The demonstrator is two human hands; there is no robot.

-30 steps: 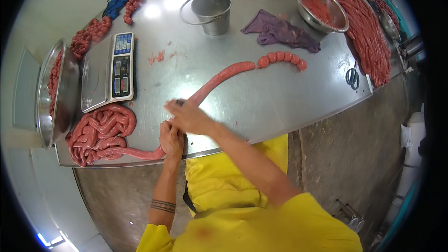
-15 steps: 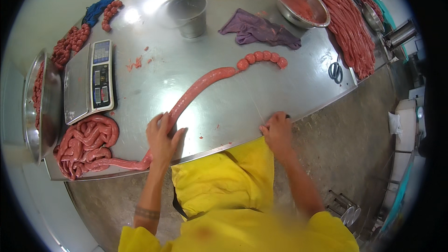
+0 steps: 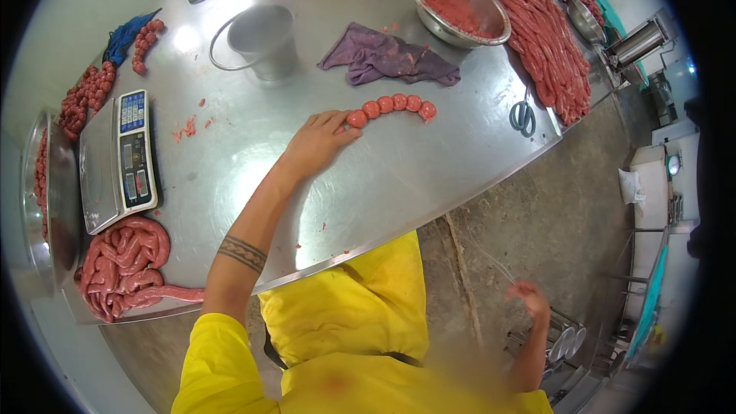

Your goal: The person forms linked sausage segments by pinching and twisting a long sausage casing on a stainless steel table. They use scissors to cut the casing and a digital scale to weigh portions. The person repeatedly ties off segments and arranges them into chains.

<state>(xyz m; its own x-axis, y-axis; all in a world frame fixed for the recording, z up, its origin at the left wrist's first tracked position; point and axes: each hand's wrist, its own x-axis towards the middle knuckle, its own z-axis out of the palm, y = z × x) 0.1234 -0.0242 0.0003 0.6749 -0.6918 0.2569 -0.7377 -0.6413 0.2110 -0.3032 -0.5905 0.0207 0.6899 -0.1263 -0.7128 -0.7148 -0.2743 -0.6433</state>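
My left hand (image 3: 322, 140) rests on the table with its fingers closed at the left end of a row of several tied sausage balls (image 3: 385, 105). The long sausage (image 3: 180, 292) they belong to is mostly hidden under my left hand and forearm. It comes out by the table's front edge and runs into a coiled pile of filled sausage (image 3: 126, 261) at the near left. Off the table at the lower right, my right hand (image 3: 529, 299) is raised with its fingers curled. A thin string (image 3: 497, 262) stretches from it toward the table.
A scale (image 3: 132, 157) and a large steel bowl (image 3: 61, 222) stand left. Farther back are a metal bucket (image 3: 264, 42), a purple cloth (image 3: 383, 57), a bowl of minced meat (image 3: 460, 11), scissors (image 3: 523, 117) and a heap of long sausages (image 3: 537, 38).
My left hand has slid forward along the sausage to the tied balls. My right hand has swung back and right, away from the table edge, drawing the string out. The view has shifted.
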